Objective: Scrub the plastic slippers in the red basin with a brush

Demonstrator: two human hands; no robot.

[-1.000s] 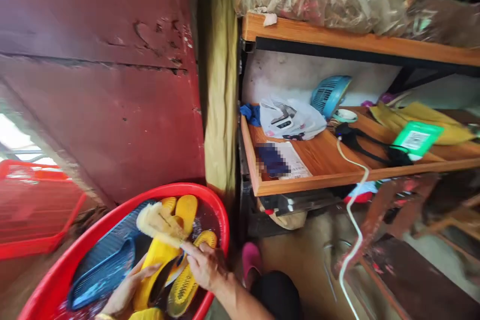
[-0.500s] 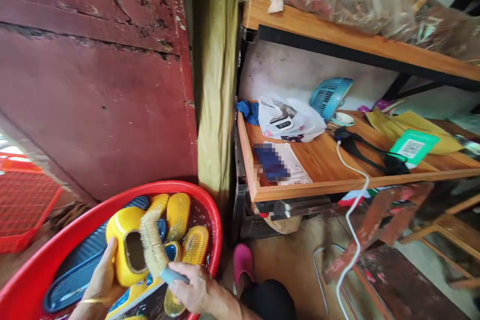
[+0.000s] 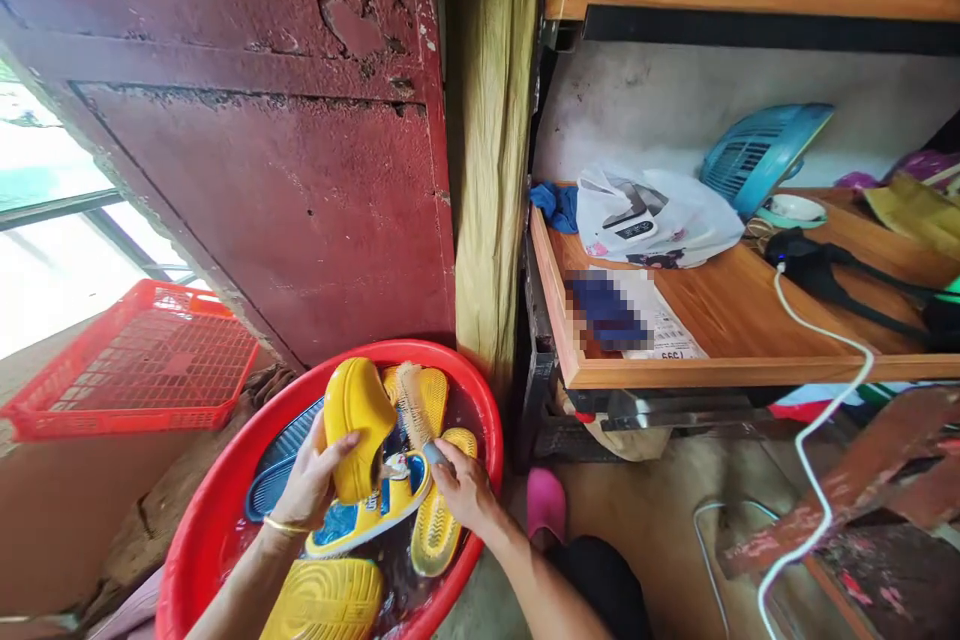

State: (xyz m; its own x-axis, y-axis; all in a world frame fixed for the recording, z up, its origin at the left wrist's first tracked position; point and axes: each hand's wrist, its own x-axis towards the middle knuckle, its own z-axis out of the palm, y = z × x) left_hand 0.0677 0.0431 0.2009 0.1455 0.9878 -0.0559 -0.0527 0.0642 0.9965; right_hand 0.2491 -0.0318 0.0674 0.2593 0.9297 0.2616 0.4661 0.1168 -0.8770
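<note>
My left hand (image 3: 315, 480) grips a yellow clog (image 3: 356, 430), held tilted above a red basin (image 3: 184, 545) of dark water. In my right hand (image 3: 463, 488) is the grey-blue handle of a scrubbing brush (image 3: 412, 405), its pale bristled head just right of the clog and apart from it. Around them in the basin lie a blue-and-yellow sandal (image 3: 371, 525), yellow soles (image 3: 442, 520) and a dark blue slipper (image 3: 274, 480). A yellow sole (image 3: 326, 600) rests at the near side.
Left of the basin is a red plastic crate (image 3: 172, 360). Behind stands a maroon door (image 3: 300, 220). At the right, a wooden desk (image 3: 720, 320) holds a white plastic bag (image 3: 660, 220) and a blue fan (image 3: 757, 160); a white cable (image 3: 817, 480) hangs down in front.
The view has swung left, so the basin appears further right. The clog has been turned from its opening to its outer side. The brush has come away from the clog's opening.
</note>
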